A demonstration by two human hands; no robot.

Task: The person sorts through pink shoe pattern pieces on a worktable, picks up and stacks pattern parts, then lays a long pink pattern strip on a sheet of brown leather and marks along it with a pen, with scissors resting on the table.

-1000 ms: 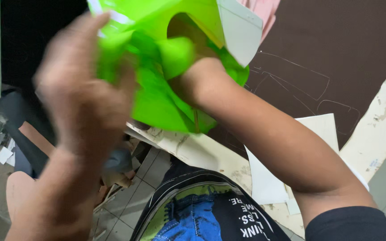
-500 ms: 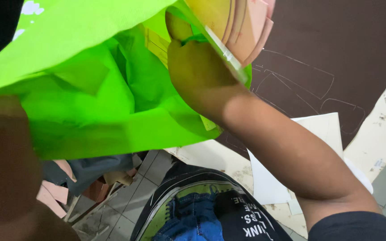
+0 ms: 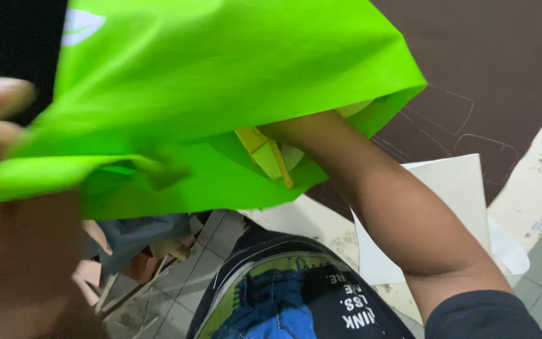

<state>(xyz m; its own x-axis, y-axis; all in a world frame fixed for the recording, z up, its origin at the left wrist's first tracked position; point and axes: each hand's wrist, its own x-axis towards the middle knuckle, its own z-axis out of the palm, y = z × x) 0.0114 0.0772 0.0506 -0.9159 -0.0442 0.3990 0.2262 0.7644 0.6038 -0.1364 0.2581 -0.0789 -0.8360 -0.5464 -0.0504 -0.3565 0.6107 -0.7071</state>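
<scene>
- here, the left hand (image 3: 14,207) is close to the camera and blurred; its grip is closed on the left edge of a bright green fabric bag (image 3: 221,81), fingers over the cloth.
- the right hand is hidden inside the bag's opening, so i cannot tell how its grip stands; only the right forearm (image 3: 396,213) shows, running in under the cloth.
- the bag hangs raised in the upper middle of the view, above the tabletop and the person's lap.
- a yellow flat piece (image 3: 265,154) shows at the bag's mouth, just beside the forearm.
- behind lies a dark brown sheet (image 3: 497,69) with chalk outlines.
- a white sheet (image 3: 453,188) lies on the tabletop under the forearm.
- scraps (image 3: 139,251) lie on the tiled floor, lower left.
</scene>
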